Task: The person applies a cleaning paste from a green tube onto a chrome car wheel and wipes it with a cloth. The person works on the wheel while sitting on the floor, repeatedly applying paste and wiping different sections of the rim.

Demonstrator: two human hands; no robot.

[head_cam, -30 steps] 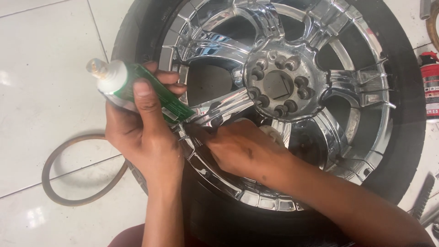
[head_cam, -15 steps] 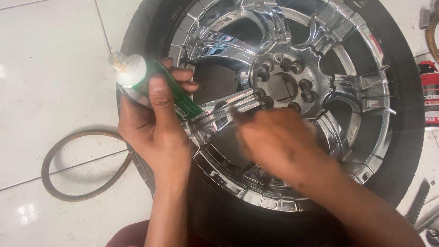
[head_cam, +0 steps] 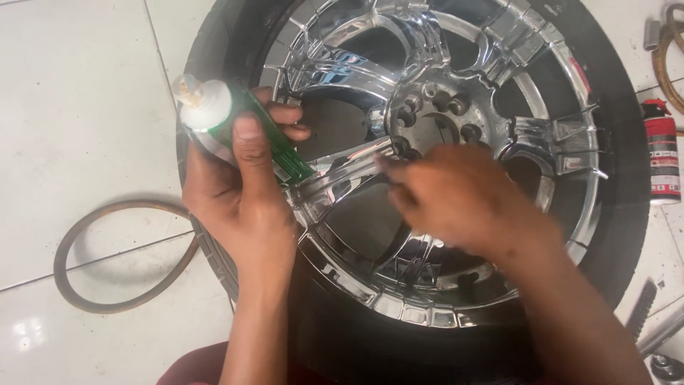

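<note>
Bright glare, motion-blurred right side

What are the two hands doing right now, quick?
Left hand: closed around a green and white tube, nozzle up.
Right hand: blurred, fingers on a spoke of the chrome wheel; whether it holds anything cannot be told.

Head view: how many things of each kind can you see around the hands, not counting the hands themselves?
Wheel with chrome rim: 1
Green and white tube, held in the left hand: 1
Rubber ring on the floor: 1
Red spray can: 1
Total: 4
A few tools at the right edge are cut off and not counted. The right hand is blurred on the rim.
</note>
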